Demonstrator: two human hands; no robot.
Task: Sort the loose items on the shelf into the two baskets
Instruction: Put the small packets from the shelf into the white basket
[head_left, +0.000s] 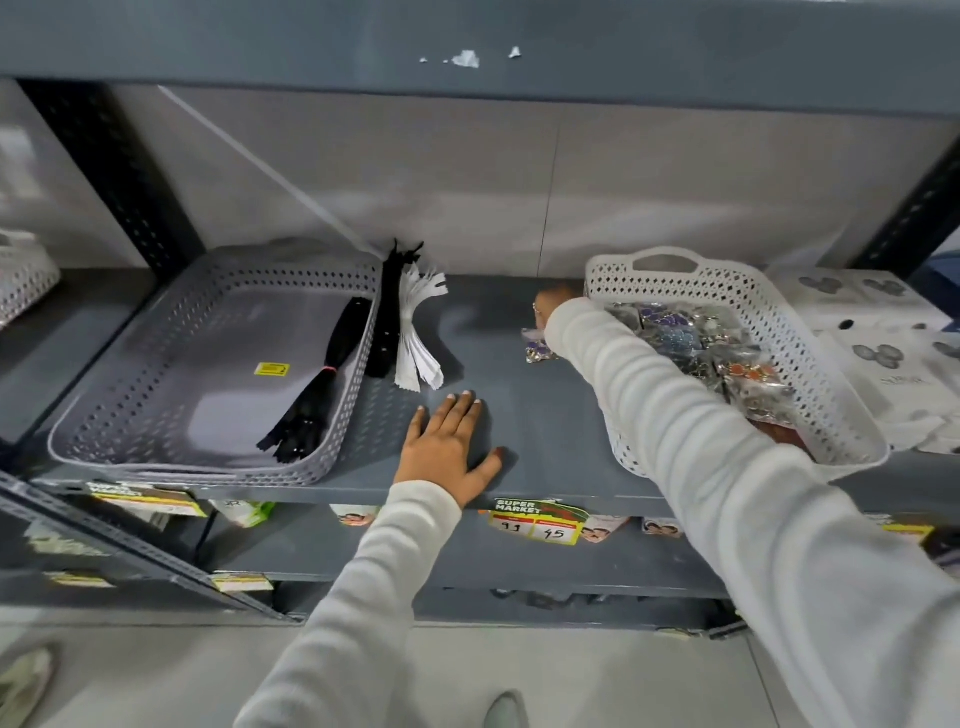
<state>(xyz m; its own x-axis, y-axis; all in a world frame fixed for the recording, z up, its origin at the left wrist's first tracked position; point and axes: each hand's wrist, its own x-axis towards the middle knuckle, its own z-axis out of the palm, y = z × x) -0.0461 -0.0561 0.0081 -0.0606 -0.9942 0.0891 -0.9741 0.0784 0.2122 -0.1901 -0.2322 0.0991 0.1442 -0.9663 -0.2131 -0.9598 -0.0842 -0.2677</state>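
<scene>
A grey perforated basket (130, 395) stands on the left of the shelf with a bundle of black zippers (317, 395) inside. Beside its right wall lie loose black zippers (387, 317) and white zippers (418, 338). A white perforated basket (810, 332) on the right holds several small shiny packets (696, 338). One loose shiny packet (537, 351) lies on the shelf left of the white basket. My left hand (447, 452) rests flat on the shelf with its fingers spread. My right hand (553, 304) reaches over that loose packet, mostly hidden by my white sleeve; its grip is unclear.
The grey metal shelf (498, 332) has an upper shelf board close above. White boxes (883, 332) stand to the right of the white basket. Another white basket (21, 280) sits at the far left. Price tags (537, 522) hang on the front edge, with goods on the lower shelf.
</scene>
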